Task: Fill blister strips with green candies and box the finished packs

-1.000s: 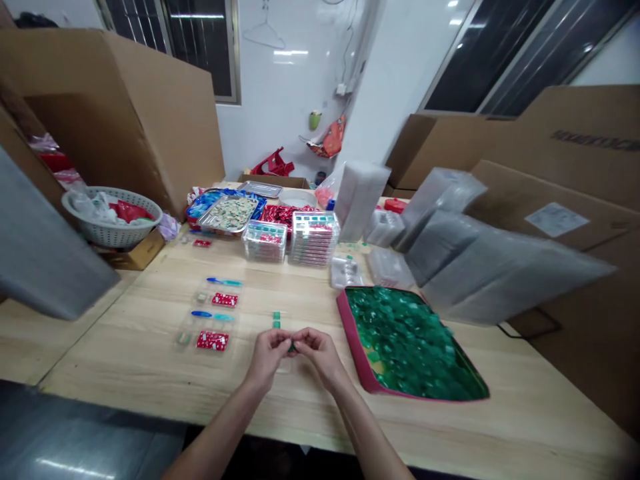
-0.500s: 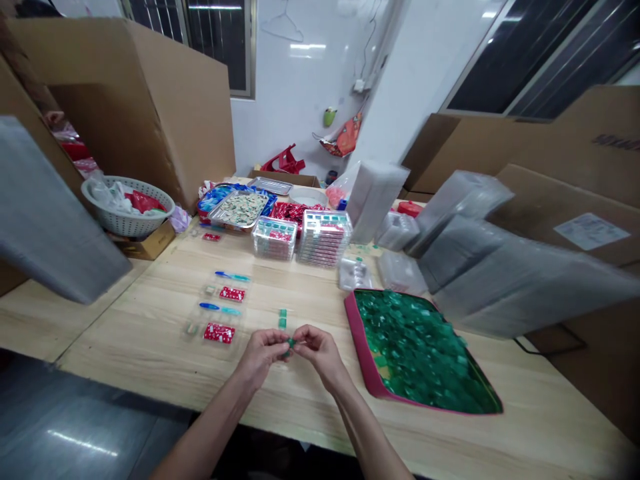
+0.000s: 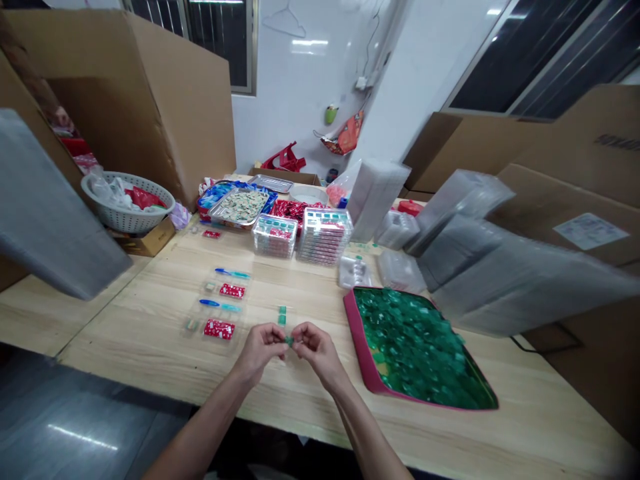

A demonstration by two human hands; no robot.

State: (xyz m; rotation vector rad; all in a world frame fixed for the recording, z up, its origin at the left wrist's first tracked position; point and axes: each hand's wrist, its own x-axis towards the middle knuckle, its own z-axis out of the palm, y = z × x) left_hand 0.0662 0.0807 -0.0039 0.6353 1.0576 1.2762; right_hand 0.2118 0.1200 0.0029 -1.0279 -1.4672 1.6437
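Observation:
Between my two hands is a small green piece (image 3: 289, 340), pinched from both sides by the fingertips. My left hand (image 3: 261, 348) grips its left side with thumb and fingers. On the other side, my right hand (image 3: 314, 348) holds it the same way. Just beyond the fingers, green squares (image 3: 283, 315) lie in a clear plastic tray that my hands partly hide. To the left lie two clear trays, each with a blue pen-like item (image 3: 210, 303) and a red, white-patterned packet (image 3: 219, 329). A pink-rimmed bin (image 3: 356, 340) full of green pieces (image 3: 415, 347) stands at the right.
Stacked clear filled cases (image 3: 325, 237) stand at the back, beside a metal tray of small pieces (image 3: 240, 207). Clear plastic packaging (image 3: 470, 253) leans at the right. A white basket (image 3: 125, 217) sits far left, near large cardboard boxes (image 3: 185, 100).
Both hands stay together over the tray, with the green piece still pinched between them. The view has shifted slightly, and the fingers have moved only a little.

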